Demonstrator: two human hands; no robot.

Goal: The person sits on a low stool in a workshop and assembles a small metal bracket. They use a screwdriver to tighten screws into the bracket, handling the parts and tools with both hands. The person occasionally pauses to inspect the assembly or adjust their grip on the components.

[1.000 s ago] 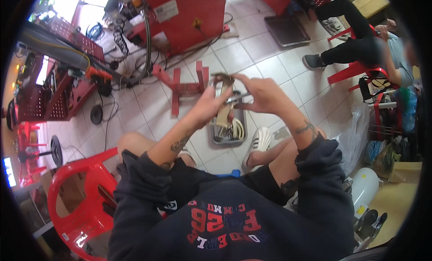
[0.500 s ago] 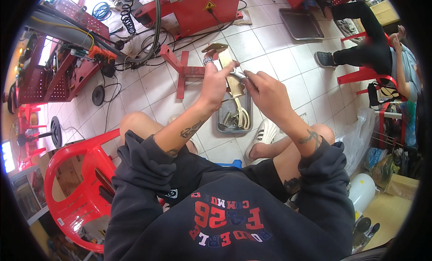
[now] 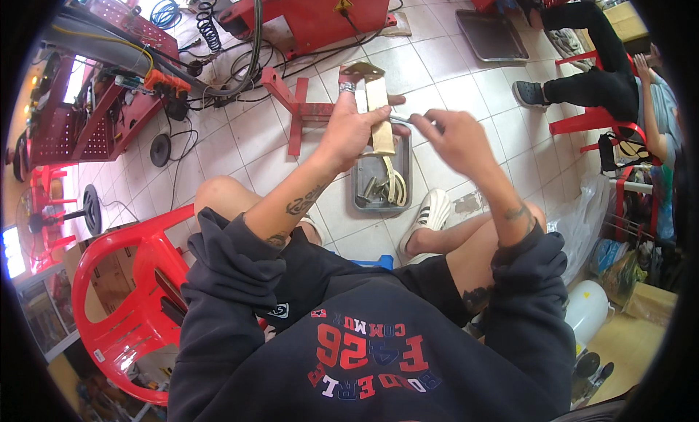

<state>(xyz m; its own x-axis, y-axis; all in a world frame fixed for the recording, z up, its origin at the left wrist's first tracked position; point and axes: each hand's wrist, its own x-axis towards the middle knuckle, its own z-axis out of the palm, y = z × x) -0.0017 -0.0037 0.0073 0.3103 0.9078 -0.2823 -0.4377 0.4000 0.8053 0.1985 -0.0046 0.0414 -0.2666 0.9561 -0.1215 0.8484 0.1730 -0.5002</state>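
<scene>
A gold-coloured metal bracket [image 3: 378,98], with a long flat body and a flange at its far end, is gripped in my left hand [image 3: 348,136]. The thumb lies across its face and fingertips show past its right edge. My right hand [image 3: 459,142] pinches the outer end of a slim silver tool, apparently a wrench [image 3: 401,120]; its other end lies against the bracket by my left thumb, where the exact contact is hidden. Just below the bracket, a grey metal tray [image 3: 355,196] on the floor holds a curved gold strip [image 3: 397,180] and several small metal parts.
A red metal stand [image 3: 295,116] is left of my hands, with cables [image 3: 273,76] beyond. Red machines [image 3: 320,21] fill the far side. A dark tray [image 3: 491,36] lies far right, near a seated person [image 3: 582,94]. A red plastic chair [image 3: 109,240] stands left.
My right hand has shifted right and opened out somewhat around the tool's end. The bracket has turned slightly and moved a little to the right with my left hand.
</scene>
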